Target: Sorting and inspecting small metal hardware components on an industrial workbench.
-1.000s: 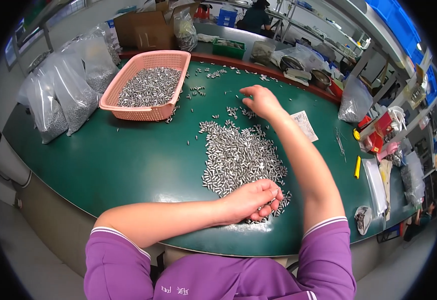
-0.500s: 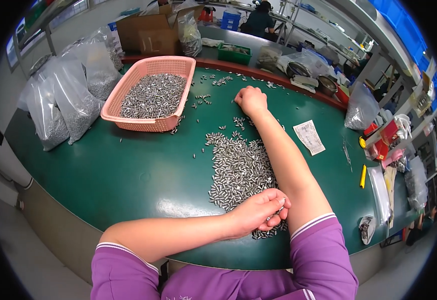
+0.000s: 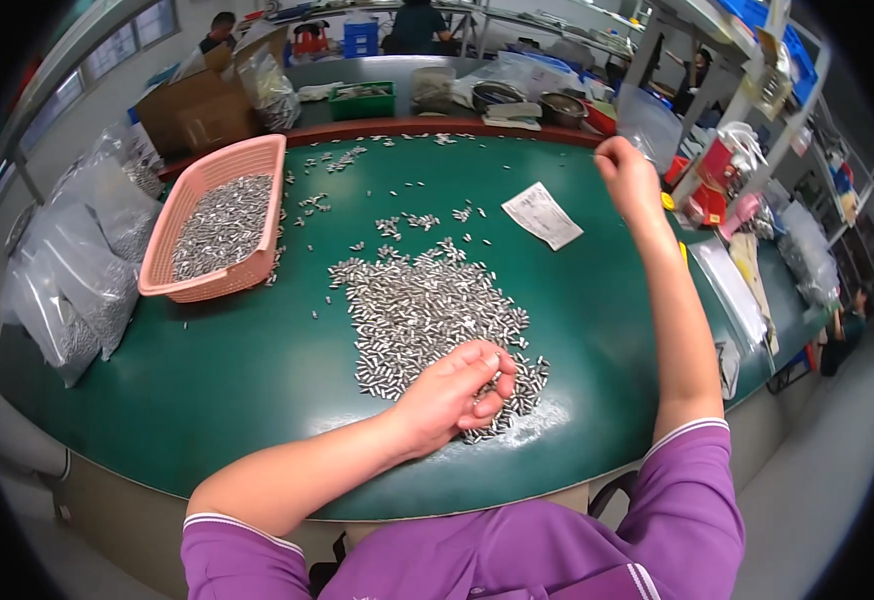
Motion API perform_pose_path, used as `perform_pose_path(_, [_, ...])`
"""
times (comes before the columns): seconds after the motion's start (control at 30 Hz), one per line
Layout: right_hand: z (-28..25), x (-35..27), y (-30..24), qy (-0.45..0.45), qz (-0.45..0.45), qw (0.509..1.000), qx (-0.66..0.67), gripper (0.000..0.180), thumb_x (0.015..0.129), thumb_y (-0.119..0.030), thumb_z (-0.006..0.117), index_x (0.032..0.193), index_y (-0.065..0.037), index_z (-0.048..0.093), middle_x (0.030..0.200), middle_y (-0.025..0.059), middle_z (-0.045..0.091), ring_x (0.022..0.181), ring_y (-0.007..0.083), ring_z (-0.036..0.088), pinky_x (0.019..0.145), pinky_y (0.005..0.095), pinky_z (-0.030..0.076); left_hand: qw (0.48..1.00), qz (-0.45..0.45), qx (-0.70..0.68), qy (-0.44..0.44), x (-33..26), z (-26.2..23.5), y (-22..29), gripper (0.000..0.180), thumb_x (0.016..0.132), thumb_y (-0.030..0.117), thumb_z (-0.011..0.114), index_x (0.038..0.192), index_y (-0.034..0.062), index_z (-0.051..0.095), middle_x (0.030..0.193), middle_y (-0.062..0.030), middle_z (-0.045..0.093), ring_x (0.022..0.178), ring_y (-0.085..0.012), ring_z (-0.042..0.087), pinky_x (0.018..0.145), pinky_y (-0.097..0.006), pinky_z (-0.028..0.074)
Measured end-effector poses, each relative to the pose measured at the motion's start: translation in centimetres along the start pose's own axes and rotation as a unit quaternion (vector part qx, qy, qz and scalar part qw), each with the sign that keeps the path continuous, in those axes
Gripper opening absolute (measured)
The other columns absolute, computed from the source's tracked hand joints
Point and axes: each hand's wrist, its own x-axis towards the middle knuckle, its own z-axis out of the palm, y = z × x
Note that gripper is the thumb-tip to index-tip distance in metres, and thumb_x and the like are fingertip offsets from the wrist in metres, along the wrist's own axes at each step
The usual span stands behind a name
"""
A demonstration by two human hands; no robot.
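Note:
A wide heap of small silvery, bullet-shaped metal pieces lies spread on the green tabletop. My left hand is curled above its near part, with some of those metal pieces between the fingers. Out to the far right, my right hand is closed with bent fingertips, beside a clear plastic bag. What it pinches, if anything, is hidden. Between the heap and my right forearm lies a white paper slip with writing.
A pink plastic basket of similar pieces stands at left, beside bulging clear bags. Loose pieces are scattered toward the back ledge. A green bin and metal bowls stand behind. Flat plastic bags lie at right.
My right hand has swung from the scattered pieces at the back to the far right, by the clear bag. My left hand remains curled over the heap. The view has turned right.

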Motion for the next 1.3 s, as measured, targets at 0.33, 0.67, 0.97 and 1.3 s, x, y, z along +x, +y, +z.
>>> perform_pose_path(0.33, [-6.3,-7.4,5.4,-0.043,0.115,0.991,-0.051,0.018,0.076,-0.014,0.06,0.092,-0.007,0.064,0.088,0.0136,0.062,0.081,0.0271,0.061,0.073,0.0351,0.048,0.999,0.002,0.024,0.023,0.0,0.3,0.3,0.009,0.092,0.014,0.043,0.095,0.0065,0.048,0.08,-0.0034,0.048,0.054,-0.0055,0.035,0.041,-0.016,0.027])
perform_pose_path(0.67, [-3.0,-13.1,-6.3,-0.255,-0.015,0.949,0.184,0.013,0.074,-0.006,0.064,0.087,-0.003,0.063,0.079,0.0079,0.06,0.073,0.0172,0.06,0.067,0.0281,0.048,0.999,0.002,0.013,0.036,0.0,-0.1,0.8,0.014,0.094,0.017,0.038,0.096,0.0055,0.047,0.082,-0.0045,0.048,0.054,-0.0063,0.035,0.041,-0.016,0.027])
perform_pose_path(0.97, [-1.1,-14.6,-6.1,-0.246,-0.12,0.953,0.13,0.012,0.07,-0.008,0.065,0.081,-0.007,0.062,0.079,0.0068,0.058,0.079,0.025,0.057,0.07,0.0344,0.046,0.998,-0.012,0.028,0.048,0.0,0.2,0.7,0.016,0.094,0.018,0.037,0.096,0.0051,0.046,0.082,-0.0051,0.047,0.053,-0.0061,0.033,0.04,-0.015,0.027])
perform_pose_path(1.3, [-1.4,-14.8,-6.3,-0.259,-0.067,0.956,0.12,0.008,0.075,-0.009,0.063,0.08,-0.005,0.059,0.078,0.0064,0.053,0.075,0.0212,0.054,0.069,0.0304,0.045,0.998,-0.009,0.031,0.049,0.3,0.7,0.6,0.016,0.095,0.018,0.038,0.097,0.005,0.047,0.082,-0.0047,0.048,0.054,-0.0051,0.033,0.04,-0.015,0.027])
